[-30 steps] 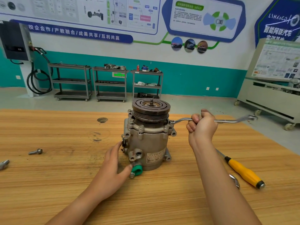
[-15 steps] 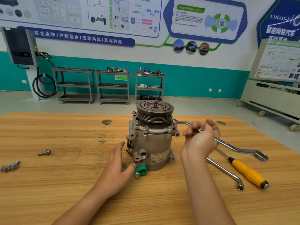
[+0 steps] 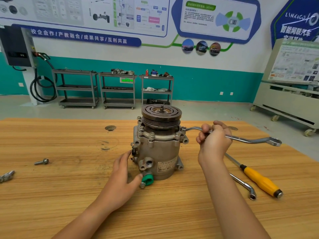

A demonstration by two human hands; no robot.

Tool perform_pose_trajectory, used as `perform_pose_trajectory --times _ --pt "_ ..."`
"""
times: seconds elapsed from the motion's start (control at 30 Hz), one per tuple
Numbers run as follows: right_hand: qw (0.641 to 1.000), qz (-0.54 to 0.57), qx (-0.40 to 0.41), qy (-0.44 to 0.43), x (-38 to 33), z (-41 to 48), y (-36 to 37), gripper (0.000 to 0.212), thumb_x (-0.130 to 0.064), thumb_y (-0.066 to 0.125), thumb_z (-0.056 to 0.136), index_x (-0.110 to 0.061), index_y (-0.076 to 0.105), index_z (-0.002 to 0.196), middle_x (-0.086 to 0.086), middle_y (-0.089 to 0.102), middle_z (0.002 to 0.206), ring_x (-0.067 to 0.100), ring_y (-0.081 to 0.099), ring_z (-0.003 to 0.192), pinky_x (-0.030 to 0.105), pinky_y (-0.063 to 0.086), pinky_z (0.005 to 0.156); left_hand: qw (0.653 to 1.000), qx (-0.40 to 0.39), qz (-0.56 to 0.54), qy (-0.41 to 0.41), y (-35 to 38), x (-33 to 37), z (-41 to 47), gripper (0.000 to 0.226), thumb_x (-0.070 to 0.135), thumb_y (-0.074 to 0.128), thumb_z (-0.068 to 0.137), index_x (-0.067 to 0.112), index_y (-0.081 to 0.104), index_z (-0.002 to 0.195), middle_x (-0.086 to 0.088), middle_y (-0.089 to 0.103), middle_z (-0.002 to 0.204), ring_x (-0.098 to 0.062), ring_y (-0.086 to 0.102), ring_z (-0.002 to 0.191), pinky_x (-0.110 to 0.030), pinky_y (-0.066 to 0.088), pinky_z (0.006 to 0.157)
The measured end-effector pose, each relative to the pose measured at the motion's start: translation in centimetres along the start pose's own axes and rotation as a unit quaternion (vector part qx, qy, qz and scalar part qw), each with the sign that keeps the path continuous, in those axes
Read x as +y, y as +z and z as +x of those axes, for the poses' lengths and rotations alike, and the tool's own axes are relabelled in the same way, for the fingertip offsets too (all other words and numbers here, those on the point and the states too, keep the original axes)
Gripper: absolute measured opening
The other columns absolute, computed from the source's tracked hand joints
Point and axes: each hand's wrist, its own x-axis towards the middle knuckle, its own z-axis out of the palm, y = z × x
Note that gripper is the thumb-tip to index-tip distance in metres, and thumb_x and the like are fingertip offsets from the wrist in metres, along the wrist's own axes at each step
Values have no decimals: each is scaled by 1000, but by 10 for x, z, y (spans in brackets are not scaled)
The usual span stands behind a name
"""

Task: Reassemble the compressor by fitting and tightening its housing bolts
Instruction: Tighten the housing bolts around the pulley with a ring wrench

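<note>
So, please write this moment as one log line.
step: tightening housing bolt | right hand: grips silver offset ring spanner | left hand: rests on grey metal compressor

Between my left hand (image 3: 123, 171) and right hand (image 3: 213, 140) I see the compressor (image 3: 158, 152), a matt grey body of cast metal with a darker, worn pulley (image 3: 161, 112) on top. The wrench (image 3: 241, 139) in my right hand is shiny polished metal. At my left thumb a green cap (image 3: 148, 179) looks like smooth plastic. Under both hands the table (image 3: 60, 204) is matt, grained wood.
</note>
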Motion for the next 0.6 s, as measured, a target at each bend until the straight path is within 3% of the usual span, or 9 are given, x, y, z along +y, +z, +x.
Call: perform_pose_trajectory --times 0.3,0.47,0.6 --pt "982 -48 -31 -180 44 -60 12 30 0 31 99 -25 45 92 -4 52 63 1 49 56 13 41 55 1000 13 -11 6 -1 1 -1 81 31 60 89 29 6 148 8 10 153 -13 21 138 -30 23 111" --pt "994 86 48 -50 7 -28 4 20 -12 33 100 -22 48 90 -7 52 43 5 41 37 17 33 37 1000 5 -20 7 -2 -1 0 81 33 59 89 32 4 148 10 8 152 -12 21 138 -31 23 112" --pt "999 43 31 1 -18 10 1 19 -10 35 97 -19 48 87 -7 42 36 8 29 31 17 22 36 1000 -5 -7 13 0 -2 0 82 35 59 89 32 3 148 9 11 152 -12 24 137 -31 25 111"
